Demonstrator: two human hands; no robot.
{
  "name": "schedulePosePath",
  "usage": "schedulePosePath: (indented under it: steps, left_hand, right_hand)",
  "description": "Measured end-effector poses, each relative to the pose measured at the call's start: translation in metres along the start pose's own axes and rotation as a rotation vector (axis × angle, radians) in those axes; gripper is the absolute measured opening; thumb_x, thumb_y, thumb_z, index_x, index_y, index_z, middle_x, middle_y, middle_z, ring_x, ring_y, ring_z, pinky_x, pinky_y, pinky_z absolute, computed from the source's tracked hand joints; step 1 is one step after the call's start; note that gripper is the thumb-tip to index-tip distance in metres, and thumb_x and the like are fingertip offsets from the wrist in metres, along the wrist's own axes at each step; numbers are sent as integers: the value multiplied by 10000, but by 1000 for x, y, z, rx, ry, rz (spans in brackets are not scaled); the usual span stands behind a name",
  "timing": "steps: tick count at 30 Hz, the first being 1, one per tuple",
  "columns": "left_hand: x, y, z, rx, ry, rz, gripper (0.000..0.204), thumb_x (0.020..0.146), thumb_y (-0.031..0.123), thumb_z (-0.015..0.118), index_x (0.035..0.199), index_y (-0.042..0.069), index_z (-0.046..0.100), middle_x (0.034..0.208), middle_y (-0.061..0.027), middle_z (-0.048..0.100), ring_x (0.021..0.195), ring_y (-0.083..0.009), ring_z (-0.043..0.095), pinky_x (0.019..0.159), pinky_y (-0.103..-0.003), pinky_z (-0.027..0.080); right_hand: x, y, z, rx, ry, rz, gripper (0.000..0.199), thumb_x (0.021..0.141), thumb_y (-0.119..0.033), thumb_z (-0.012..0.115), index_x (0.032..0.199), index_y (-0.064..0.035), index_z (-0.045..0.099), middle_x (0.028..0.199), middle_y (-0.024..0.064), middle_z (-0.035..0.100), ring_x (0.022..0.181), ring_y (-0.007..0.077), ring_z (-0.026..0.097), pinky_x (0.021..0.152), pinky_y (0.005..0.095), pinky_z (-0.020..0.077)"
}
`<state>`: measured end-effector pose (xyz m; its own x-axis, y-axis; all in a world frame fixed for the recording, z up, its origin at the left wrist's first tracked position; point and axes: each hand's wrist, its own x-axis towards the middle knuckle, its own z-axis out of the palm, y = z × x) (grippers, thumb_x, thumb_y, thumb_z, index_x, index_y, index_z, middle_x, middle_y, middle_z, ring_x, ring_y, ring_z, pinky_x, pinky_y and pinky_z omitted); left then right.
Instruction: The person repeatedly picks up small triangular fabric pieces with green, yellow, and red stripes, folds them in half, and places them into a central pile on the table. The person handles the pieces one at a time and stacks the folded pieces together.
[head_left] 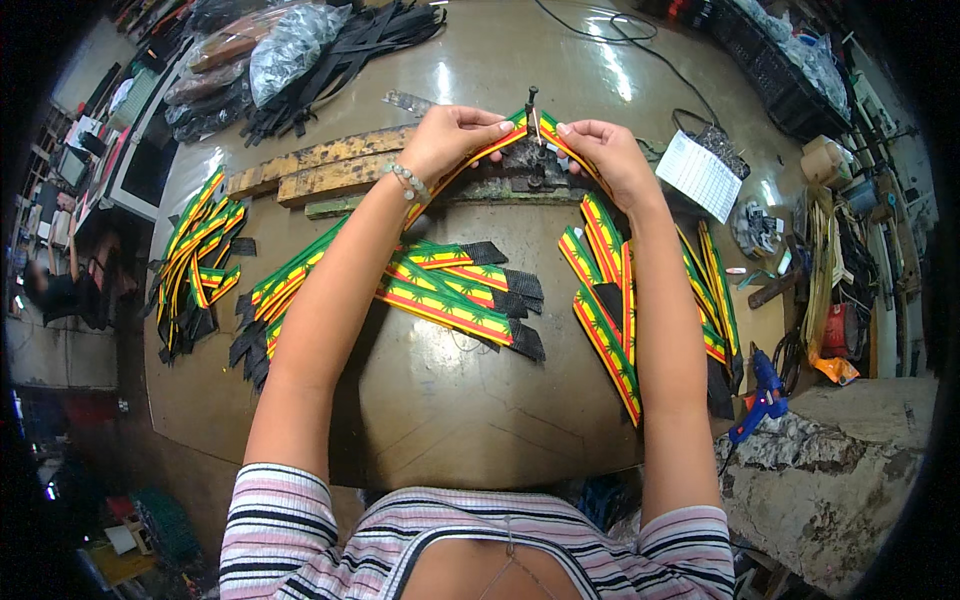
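A green, yellow and red strap (517,128) with a dark leaf print passes the slim upright black post (531,112) of a small metal fixture (525,170). My left hand (450,145) pinches the strap just left of the post. On the other side, my right hand (607,158) pinches it between thumb and fingers. From each hand the strap slopes down toward me, partly behind my forearms. Beneath my arms lie similar straps: a middle pile (450,305) with black webbing ends, and a right pile (606,335).
Another strap pile (195,260) lies at the left. Worn wooden bars (325,165) flank the fixture. Black webbing and plastic bags (300,50) sit far left; a black crate (775,50) stands far right. A written sheet (700,175) and a blue glue gun (766,393) are on the right.
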<state>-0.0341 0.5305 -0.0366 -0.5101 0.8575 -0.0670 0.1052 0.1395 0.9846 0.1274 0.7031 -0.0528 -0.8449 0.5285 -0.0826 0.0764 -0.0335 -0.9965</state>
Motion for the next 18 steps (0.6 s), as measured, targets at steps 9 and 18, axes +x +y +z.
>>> schedulePosePath:
  steps: [9, 18]
  left_hand:
    - [6, -6, 10, -47, 7, -10, 286, 881, 178, 722, 1025, -66, 677, 850, -47, 686, 653, -73, 590, 608, -204, 483]
    - [5, -6, 14, -16, 20, -10, 279, 894, 172, 706, 1033, -68, 674, 874, -45, 684, 686, -81, 605, 645, -211, 493]
  right_hand:
    - [-3, 0, 2, 13, -23, 47, 299, 877, -220, 718, 1016, 39, 662, 785, 31, 645, 626, 68, 560, 591, 190, 457]
    - [-2, 2, 1, 37, -34, 54, 313, 834, -233, 764, 944, 41, 662, 789, 63, 667, 612, 95, 593, 598, 217, 491]
